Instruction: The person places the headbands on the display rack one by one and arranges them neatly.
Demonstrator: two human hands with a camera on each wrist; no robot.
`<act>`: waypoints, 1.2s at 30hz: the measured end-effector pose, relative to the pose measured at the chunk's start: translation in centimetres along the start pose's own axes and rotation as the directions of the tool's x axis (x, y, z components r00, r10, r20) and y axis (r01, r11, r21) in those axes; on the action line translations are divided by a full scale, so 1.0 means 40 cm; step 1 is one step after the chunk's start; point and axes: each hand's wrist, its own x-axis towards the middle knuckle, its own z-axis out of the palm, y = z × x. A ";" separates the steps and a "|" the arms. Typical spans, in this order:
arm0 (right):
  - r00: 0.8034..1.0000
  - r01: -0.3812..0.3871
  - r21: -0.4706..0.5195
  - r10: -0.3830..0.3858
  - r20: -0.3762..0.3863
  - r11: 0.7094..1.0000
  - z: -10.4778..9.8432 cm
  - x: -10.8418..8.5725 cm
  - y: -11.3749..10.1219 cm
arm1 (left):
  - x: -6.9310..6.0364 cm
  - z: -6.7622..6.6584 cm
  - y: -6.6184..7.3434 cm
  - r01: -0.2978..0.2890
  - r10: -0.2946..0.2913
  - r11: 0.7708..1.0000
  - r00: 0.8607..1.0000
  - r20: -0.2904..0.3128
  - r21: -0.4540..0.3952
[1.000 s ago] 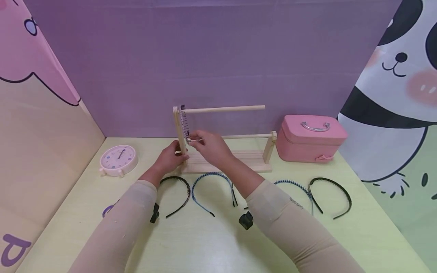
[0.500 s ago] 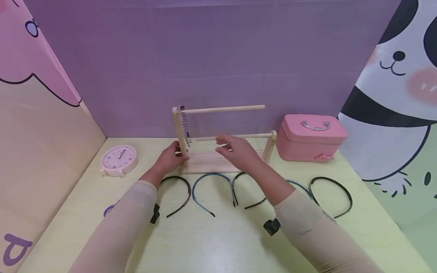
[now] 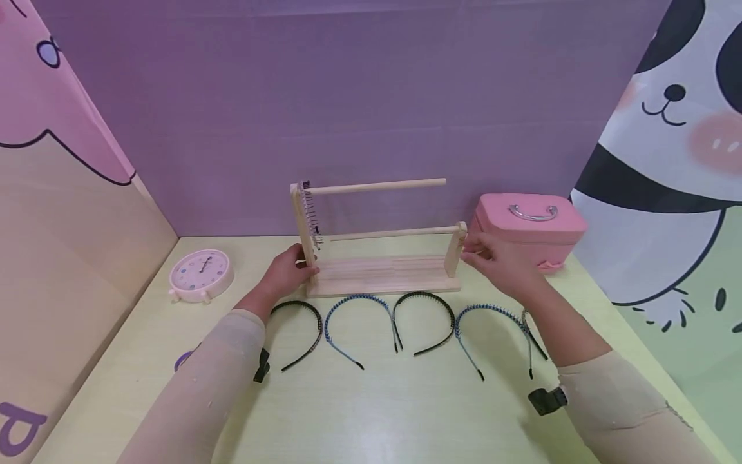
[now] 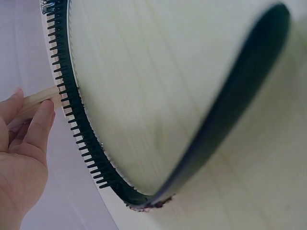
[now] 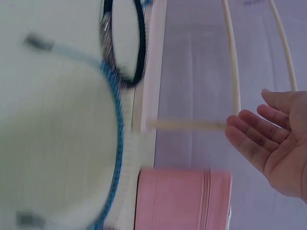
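A wooden rack [image 3: 382, 277] stands at the back of the table, with an upper rod [image 3: 377, 187] and a lower rod. On the upper rod, against the left upright, hangs a toothed headband [image 3: 312, 212]. My left hand [image 3: 286, 270] grips the left upright [image 4: 36, 99] between thumb and fingers. Beside the right upright [image 3: 455, 251] is my right hand [image 3: 504, 264], its fingers loosely bent with nothing in them; whether the fingertips touch the wood I cannot tell. A row of headbands lies in front: black [image 3: 319, 325], blue [image 3: 359, 296], black [image 3: 426, 294], blue [image 3: 489, 307], and another, partly hidden by the right forearm.
A pink case [image 3: 530, 222] with a metal handle sits right of the rack, behind the right hand. A pink clock [image 3: 201, 274] lies at the left. Part of a purple ring-like thing [image 3: 183, 359] shows by the left sleeve. A purple cloth [image 3: 371, 96] hangs behind the table.
My right hand let go of the headband hanging at the left upright and moved right to the rack's right end. The left hand kept its hold on the left upright.
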 end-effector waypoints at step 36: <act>0.778 -0.531 -0.052 0.511 0.366 0.846 -0.027 -0.102 0.336 | 0.002 -0.002 0.009 0.051 -0.051 0.998 0.999 0.012 0.029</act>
